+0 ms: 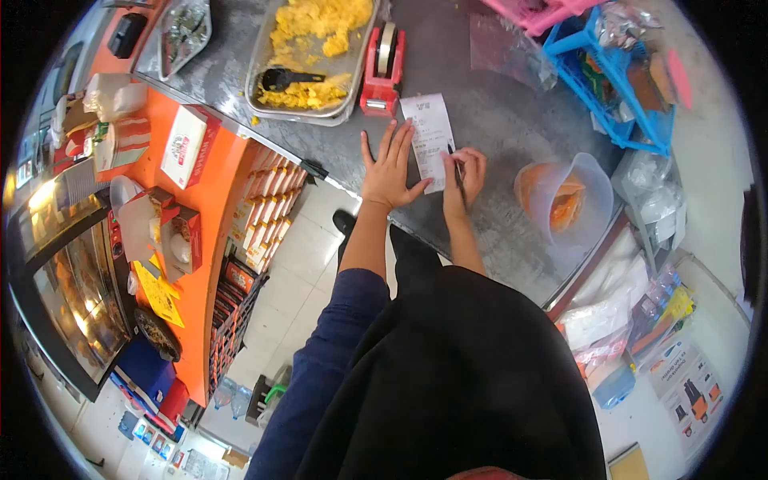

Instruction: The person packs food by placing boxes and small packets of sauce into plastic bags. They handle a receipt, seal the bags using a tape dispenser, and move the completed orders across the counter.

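A white paper receipt point(430, 136) lies on the grey metal counter point(496, 120). My left hand point(387, 170) rests flat on the counter with fingers spread, its fingertips and thumb pressing the receipt's left edge. My right hand point(466, 174) grips a dark pen point(457, 174) with the tip on the receipt's lower right part. Both forearms reach forward from a dark blue sleeve and black garment.
A red tape dispenser point(382, 70) stands just beyond the receipt. A metal tray point(260, 64) of yellow food with a black scoop sits at the back. A clear bag with orange food point(564, 200) lies to the right. Blue basket point(620, 120) at far right; orange shelf point(204, 200) left.
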A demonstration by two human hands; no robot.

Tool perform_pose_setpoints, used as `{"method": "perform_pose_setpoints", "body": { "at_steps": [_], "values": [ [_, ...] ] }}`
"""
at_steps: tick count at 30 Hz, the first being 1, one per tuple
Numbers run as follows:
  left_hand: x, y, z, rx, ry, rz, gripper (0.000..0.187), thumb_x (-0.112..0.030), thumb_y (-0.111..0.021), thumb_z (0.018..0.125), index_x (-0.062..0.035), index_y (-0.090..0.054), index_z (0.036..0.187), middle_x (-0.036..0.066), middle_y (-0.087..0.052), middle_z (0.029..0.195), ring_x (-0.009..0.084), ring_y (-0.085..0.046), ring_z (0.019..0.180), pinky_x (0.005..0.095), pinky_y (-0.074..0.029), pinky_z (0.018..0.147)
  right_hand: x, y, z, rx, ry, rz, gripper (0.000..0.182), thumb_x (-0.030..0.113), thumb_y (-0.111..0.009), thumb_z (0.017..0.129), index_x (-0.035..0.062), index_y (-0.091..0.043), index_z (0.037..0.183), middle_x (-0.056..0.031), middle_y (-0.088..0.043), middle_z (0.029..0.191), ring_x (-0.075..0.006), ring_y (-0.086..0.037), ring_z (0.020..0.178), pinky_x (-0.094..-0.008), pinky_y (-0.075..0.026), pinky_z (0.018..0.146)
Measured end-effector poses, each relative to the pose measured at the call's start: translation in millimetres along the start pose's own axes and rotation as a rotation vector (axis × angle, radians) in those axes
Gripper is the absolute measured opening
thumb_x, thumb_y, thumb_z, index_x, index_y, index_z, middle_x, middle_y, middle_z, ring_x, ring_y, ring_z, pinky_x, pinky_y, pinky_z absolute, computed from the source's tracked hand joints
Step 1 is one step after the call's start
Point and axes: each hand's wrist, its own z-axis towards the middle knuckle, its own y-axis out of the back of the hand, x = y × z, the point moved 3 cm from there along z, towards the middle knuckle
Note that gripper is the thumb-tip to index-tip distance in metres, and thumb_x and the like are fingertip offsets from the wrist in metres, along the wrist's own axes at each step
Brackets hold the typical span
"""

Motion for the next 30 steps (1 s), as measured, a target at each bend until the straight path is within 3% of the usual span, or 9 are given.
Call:
{"method": "perform_pose_setpoints", "body": {
  "at_steps": [10,14,16,18,20,22,24,28,30],
  "values": [
    [45,117,-163,-0.253,0.225,-0.656,0.05,-0.027,-0.055,0.091,-0.0093,-0.042,0.136,0.018,-0.03,0.146,0.0328,-0.028,0.136,0.0425,-0.022,0.111,52,10,-9,0.53,0.445,-0.485,0.041,0.0,-0.051,0.083,0.0034,-0.054,0.124,-0.0161,-0.05,0.121,-0.0317,-0.048,0.114,-0.0388,-0.036,0.101],
    [112,65,-421,0.033,1.161,-0.455,0.062,-0.051,-0.049,0.088,-0.0021,-0.052,0.126,0.024,-0.049,0.129,0.0373,-0.043,0.122,0.0437,-0.03,0.105,109,7,-75,1.051,0.221,-0.257,0.035,0.004,-0.053,0.084,0.0026,-0.056,0.119,-0.0179,-0.055,0.11,-0.0334,-0.052,0.104,-0.042,-0.039,0.094],
    [68,61,-467,0.071,1.682,-1.35,0.069,-0.058,-0.039,0.09,-0.0023,-0.048,0.13,0.023,-0.046,0.135,0.0337,-0.043,0.125,0.0454,-0.03,0.106,97,-5,-138,1.386,-0.098,-0.117,0.029,0.015,-0.051,0.09,0.0025,-0.058,0.115,-0.019,-0.058,0.107,-0.0353,-0.054,0.099,-0.0434,-0.04,0.091],
    [52,97,-459,0.1,1.713,-1.909,0.07,-0.058,-0.037,0.09,-0.0031,-0.045,0.133,0.023,-0.044,0.137,0.033,-0.042,0.126,0.0463,-0.03,0.106,67,-48,-178,1.581,-0.324,0.016,0.029,0.021,-0.049,0.093,0.003,-0.059,0.113,-0.0193,-0.06,0.107,-0.0356,-0.055,0.097,-0.0436,-0.041,0.09],
    [109,70,-474,-0.111,1.585,-1.814,0.067,-0.054,-0.036,0.091,-0.0064,-0.039,0.138,0.022,-0.042,0.138,0.035,-0.039,0.128,0.0483,-0.032,0.104,87,-125,-179,1.558,0.239,-0.294,0.036,0.031,-0.044,0.096,0.0034,-0.061,0.111,-0.0178,-0.062,0.109,-0.0305,-0.058,0.095,-0.043,-0.041,0.09],
    [153,156,-447,-0.181,1.853,-1.582,0.064,-0.045,-0.042,0.091,-0.0019,-0.037,0.138,0.023,-0.045,0.135,0.0382,-0.039,0.127,0.0475,-0.032,0.104,144,-221,-185,1.428,-0.129,-0.065,0.04,0.035,-0.042,0.097,0.0014,-0.063,0.101,-0.0098,-0.062,0.085,-0.0196,-0.056,0.083,-0.0331,-0.044,0.076],
    [260,118,-465,-0.746,1.68,-0.71,0.055,-0.026,-0.047,0.09,0.0055,-0.038,0.134,0.026,-0.04,0.136,0.0342,-0.036,0.128,0.0435,-0.03,0.105,203,-322,-190,1.347,0.1,0.135,0.038,0.034,-0.043,0.098,0.0008,-0.06,0.107,-0.0109,-0.061,0.092,-0.0202,-0.057,0.087,-0.0315,-0.045,0.078],
    [399,161,-416,-1.448,1.131,-1.36,0.049,-0.041,-0.042,0.093,0.0011,-0.057,0.113,0.009,-0.061,0.106,0.0191,-0.052,0.107,0.0386,-0.036,0.096,259,-476,-213,1.328,0.148,0.141,0.052,0.041,-0.051,0.093,-0.0038,-0.052,0.12,-0.0196,-0.06,0.114,-0.0272,-0.057,0.107,-0.035,-0.043,0.094],
    [423,179,-409,-1.083,1.335,-1.54,0.045,-0.043,-0.048,0.09,-0.001,-0.063,0.092,0.008,-0.064,0.086,0.0145,-0.059,0.086,0.0345,-0.046,0.078,250,-523,-221,1.466,0.019,0.033,0.047,0.038,-0.054,0.093,-0.0017,-0.052,0.118,-0.0162,-0.059,0.113,-0.0221,-0.058,0.103,-0.0318,-0.045,0.089]
  ]
}}
